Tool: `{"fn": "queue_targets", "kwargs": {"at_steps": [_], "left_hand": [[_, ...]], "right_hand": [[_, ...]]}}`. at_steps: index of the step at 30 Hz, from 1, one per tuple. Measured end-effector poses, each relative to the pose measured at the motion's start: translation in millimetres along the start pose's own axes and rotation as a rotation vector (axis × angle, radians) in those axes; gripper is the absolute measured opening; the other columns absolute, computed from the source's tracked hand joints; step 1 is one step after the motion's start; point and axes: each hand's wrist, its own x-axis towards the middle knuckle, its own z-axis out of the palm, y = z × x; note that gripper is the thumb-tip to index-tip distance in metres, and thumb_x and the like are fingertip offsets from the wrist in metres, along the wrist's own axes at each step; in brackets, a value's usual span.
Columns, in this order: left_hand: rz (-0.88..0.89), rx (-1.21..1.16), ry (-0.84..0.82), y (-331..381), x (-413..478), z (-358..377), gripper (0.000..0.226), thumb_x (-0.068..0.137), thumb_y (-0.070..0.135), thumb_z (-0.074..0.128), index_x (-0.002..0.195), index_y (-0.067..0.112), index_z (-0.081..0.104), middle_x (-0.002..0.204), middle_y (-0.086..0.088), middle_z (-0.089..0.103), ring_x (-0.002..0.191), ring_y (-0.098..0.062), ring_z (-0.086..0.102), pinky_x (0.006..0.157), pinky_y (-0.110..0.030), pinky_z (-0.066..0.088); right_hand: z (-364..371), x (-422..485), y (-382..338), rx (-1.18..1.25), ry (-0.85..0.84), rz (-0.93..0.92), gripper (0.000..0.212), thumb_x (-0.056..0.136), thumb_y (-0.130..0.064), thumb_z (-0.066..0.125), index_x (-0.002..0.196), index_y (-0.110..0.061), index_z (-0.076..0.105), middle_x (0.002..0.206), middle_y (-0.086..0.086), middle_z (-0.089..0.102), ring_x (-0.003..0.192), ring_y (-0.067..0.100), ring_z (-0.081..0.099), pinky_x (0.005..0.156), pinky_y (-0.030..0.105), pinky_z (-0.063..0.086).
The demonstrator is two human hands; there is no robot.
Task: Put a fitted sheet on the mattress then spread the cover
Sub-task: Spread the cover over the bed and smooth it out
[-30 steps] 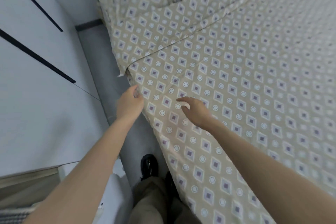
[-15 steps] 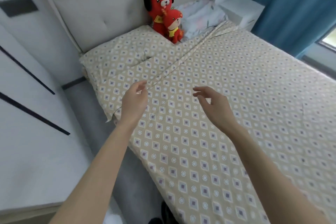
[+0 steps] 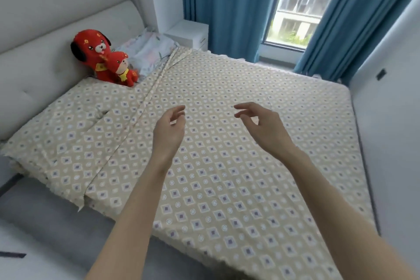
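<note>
Both hands have lifted away from the near edge of the bed since the earlier frames, and the view has swung up from that edge to take in the whole room. The left hand (image 3: 169, 129) and the right hand (image 3: 261, 127) hang in the air above the middle of the bed, well apart, fingers loosely curled and spread, holding nothing.

The cover (image 3: 227, 177), beige with a diamond print, lies flat over most of the bed, reaching the far side and the foot. Its folded top edge (image 3: 136, 116) runs slantwise from the far side to the near corner. Beyond that edge, cloth of the same print, judged to be the fitted sheet (image 3: 68, 138), covers the head end; the mattress itself is hidden beneath. A padded headboard (image 3: 45, 57) stands behind, blue curtains (image 3: 227, 7) frame a window (image 3: 295, 7), and a white nightstand (image 3: 188, 32) sits in the corner. A floral pillow (image 3: 150, 52) and two red plush toys (image 3: 102, 59) rest against the headboard.

Step in hand: spreading the cover, judged nearly complete. The next move calls for smoothing the faint creases or squaring the top edge, with flat palms drawn outward.
</note>
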Motion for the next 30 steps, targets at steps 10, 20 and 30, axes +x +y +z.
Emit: {"fn": "queue_targets", "kwargs": {"at_steps": [10,20,30], "left_hand": [[0.130,-0.025,-0.253,78,-90,160,0.030,0.098,0.015,0.046,0.125,0.025,0.057,0.121,0.005,0.061,0.112,-0.013,0.056,0.090,-0.026,0.045],[0.197,-0.068,-0.441,158,-226,350,0.030,0.099,0.015,0.045,0.124,0.025,0.057,0.119,0.004,0.060,0.107,-0.011,0.058,0.089,-0.026,0.047],[0.312,-0.057,-0.714,203,-290,470,0.032,0.096,0.012,0.046,0.123,0.025,0.059,0.112,0.007,0.065,0.106,-0.013,0.059,0.091,-0.028,0.046]], "right_hand": [[-170,-104,77,-0.126,0.202,0.098,0.027,0.097,-0.022,0.049,0.119,-0.030,0.061,0.104,-0.015,0.069,0.107,0.003,0.057,0.087,0.024,0.041],[-361,-227,172,-0.239,0.307,0.187,0.027,0.095,-0.019,0.051,0.117,-0.030,0.062,0.103,-0.013,0.070,0.066,-0.005,0.047,0.073,0.024,0.040],[-464,-289,221,-0.243,0.569,0.316,0.025,0.095,-0.022,0.050,0.116,-0.028,0.063,0.099,-0.013,0.070,0.095,0.006,0.060,0.075,0.023,0.042]]}}
